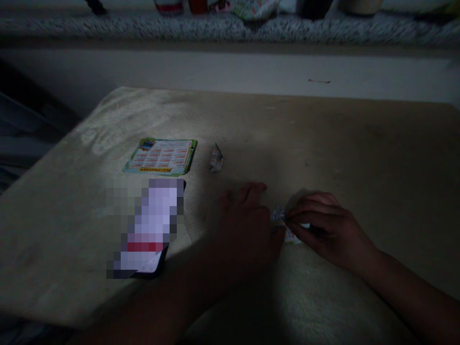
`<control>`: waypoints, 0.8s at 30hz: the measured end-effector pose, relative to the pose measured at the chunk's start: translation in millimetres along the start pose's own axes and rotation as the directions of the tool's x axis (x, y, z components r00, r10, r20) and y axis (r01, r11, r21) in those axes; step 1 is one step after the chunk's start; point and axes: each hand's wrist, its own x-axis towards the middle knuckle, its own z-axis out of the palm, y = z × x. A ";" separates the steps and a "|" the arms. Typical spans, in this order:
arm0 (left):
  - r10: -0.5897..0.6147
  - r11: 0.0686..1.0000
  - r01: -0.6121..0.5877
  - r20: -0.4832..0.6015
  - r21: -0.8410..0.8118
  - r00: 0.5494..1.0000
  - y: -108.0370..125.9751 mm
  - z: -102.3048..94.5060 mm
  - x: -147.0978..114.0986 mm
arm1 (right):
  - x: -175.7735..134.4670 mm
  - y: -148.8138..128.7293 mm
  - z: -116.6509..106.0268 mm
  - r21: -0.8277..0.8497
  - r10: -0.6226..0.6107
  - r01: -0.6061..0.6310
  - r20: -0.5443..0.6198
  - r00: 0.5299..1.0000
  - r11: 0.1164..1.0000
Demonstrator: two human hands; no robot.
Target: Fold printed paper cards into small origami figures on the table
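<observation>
The printed paper [278,214] is partly covered by the left hand [246,232] and the right hand [328,225]; the display of the phone [156,220] is masked by coarse blocks; fine lines on the card [163,155] cannot be read; objects [255,8] along the ledge [140,29] are cut off above

On the table [323,143], we are holding a paper piece [278,215] between our left hand [246,225] and our right hand [319,220]. Left of our hands, a phone [154,218] is lying; behind the phone, a card [161,157] is lying. Just right of the card, behind our left hand, a second paper piece [216,159] is resting. Behind the table, a wall [223,71] is rising to a ledge [215,29].
</observation>
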 end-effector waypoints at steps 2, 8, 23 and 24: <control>-0.005 1.000 0.005 0.004 -0.001 1.000 -0.2 -1.3 0.6 | 0.3 -1.0 -0.4 0.003 0.011 -0.011 0.000 1.000 1.000; -0.025 1.000 0.025 0.036 -0.013 0.999 0.2 -4.5 0.5 | 0.0 -1.3 -0.3 0.019 0.021 -0.021 0.010 1.000 1.000; -0.018 0.999 0.018 0.028 0.029 0.999 -4.8 -10.3 -2.9 | -0.4 -2.0 5.0 0.014 0.059 -0.058 -0.037 0.998 0.998; -0.023 0.999 0.022 0.034 0.030 0.999 -6.2 -11.3 -3.4 | -0.5 -1.8 4.6 0.018 0.061 -0.061 -0.029 0.998 0.998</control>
